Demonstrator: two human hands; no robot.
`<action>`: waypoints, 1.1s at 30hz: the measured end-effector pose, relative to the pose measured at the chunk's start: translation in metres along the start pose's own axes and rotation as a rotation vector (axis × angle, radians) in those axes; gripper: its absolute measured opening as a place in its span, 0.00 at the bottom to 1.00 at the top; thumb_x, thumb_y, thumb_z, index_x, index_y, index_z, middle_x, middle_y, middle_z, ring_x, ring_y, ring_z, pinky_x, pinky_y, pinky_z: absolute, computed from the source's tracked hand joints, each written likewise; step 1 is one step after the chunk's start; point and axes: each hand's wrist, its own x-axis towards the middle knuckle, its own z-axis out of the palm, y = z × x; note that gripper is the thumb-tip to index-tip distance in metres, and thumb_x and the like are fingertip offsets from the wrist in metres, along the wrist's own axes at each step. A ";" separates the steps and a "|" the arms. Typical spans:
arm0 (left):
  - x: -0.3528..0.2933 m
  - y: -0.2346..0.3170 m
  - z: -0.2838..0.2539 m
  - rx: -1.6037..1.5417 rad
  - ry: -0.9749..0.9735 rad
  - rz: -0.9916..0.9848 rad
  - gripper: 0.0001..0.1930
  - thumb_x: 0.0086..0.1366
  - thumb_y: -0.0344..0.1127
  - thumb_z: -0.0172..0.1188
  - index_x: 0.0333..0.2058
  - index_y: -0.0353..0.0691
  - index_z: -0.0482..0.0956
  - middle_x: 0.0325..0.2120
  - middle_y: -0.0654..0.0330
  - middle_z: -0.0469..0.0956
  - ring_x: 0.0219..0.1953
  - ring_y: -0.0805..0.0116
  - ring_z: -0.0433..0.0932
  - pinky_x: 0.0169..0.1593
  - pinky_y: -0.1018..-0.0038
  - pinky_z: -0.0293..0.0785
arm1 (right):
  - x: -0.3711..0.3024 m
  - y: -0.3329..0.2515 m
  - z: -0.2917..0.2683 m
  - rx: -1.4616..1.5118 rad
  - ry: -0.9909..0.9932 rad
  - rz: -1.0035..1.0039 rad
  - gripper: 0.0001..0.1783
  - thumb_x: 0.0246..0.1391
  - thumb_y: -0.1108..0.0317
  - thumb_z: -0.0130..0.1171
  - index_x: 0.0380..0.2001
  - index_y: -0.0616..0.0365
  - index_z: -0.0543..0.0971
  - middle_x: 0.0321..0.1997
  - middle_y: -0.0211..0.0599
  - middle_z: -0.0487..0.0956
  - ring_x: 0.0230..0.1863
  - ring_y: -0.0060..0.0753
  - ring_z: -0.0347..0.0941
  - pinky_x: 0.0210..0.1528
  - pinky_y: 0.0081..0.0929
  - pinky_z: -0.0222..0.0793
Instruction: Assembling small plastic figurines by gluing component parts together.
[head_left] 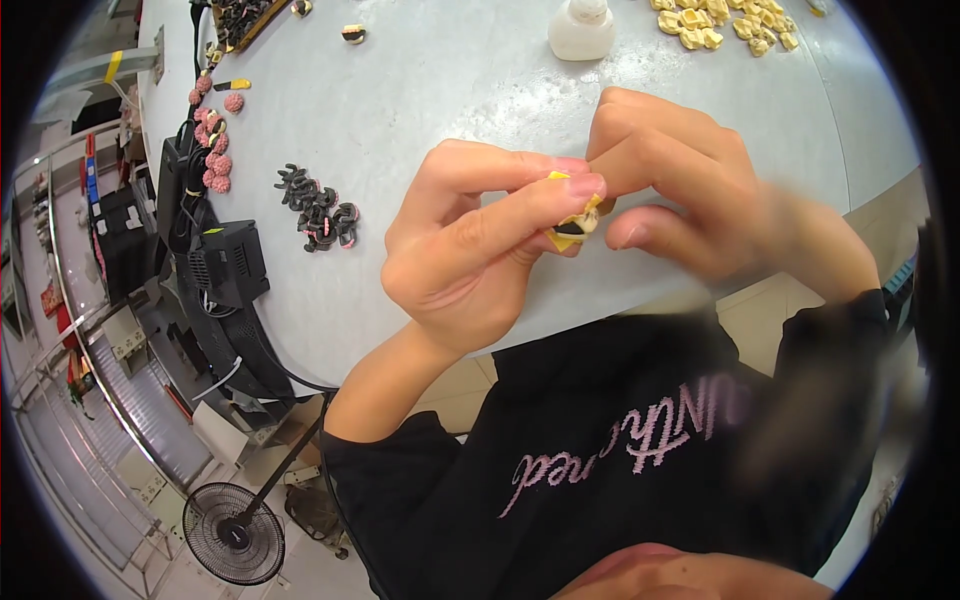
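Note:
Pinched between the thumb and fingers of my left hand is a small yellow figure piece with black and cream parts. Close against it on the right is my right hand, its fingers curled in towards the piece. The tips of those fingers are partly hidden behind my left fingertips, so what they grip, if anything, does not show. My right thumb is bent beside the piece, with a small gap between them. Both hands are raised over the near part of the grey table.
Black curled pieces lie left of my hands, near pink knobbly balls and a yellow-handled blade. A translucent bottle stands at the back; yellow pieces are heaped to its right. Black equipment lines the left edge.

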 end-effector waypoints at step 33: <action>0.003 -0.016 -0.019 -1.050 0.136 -0.842 0.24 0.66 0.44 0.49 0.53 0.31 0.64 0.38 0.61 0.72 0.35 0.77 0.64 0.44 0.78 0.62 | 0.003 -0.008 -0.003 0.005 0.081 0.135 0.05 0.50 0.81 0.52 0.32 0.63 0.73 0.22 0.37 0.71 0.21 0.28 0.65 0.23 0.22 0.61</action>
